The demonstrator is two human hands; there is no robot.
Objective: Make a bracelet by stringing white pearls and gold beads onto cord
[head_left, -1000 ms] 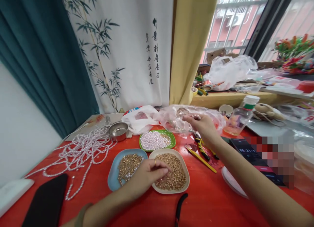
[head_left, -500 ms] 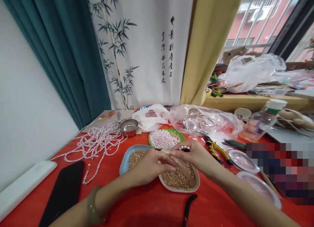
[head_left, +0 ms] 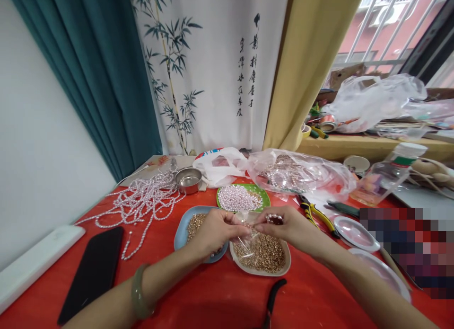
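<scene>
My left hand (head_left: 220, 228), with a jade-green bangle on the wrist, is closed in a pinch. Thin clear thread (head_left: 244, 249) glints just below its fingertips. Facing it, my right hand (head_left: 288, 225) is also closed, with a short strand of shiny pearl-like beads (head_left: 274, 218) curled in its fingers. The two sets of fingertips are close together. Under them stands a pale dish of small gold beads (head_left: 270, 253). A blue dish (head_left: 180, 230) of gold beads is partly hidden by my left hand. Behind, a green dish (head_left: 266, 201) carries pinkish-white beads (head_left: 236, 198).
Pearl strands (head_left: 151, 196) lie in a heap at left, near a metal bowl (head_left: 188, 180) and a black phone (head_left: 92, 272). Yellow-black pliers (head_left: 321, 219), clear spools (head_left: 356, 233) and a bottle (head_left: 385, 177) stand right. A black-handled tool (head_left: 274, 296) lies in front.
My fingertips have come together above the pale dish, both pinching. The clear thread now shows as bright glints below them. The whole view has shifted slightly.
</scene>
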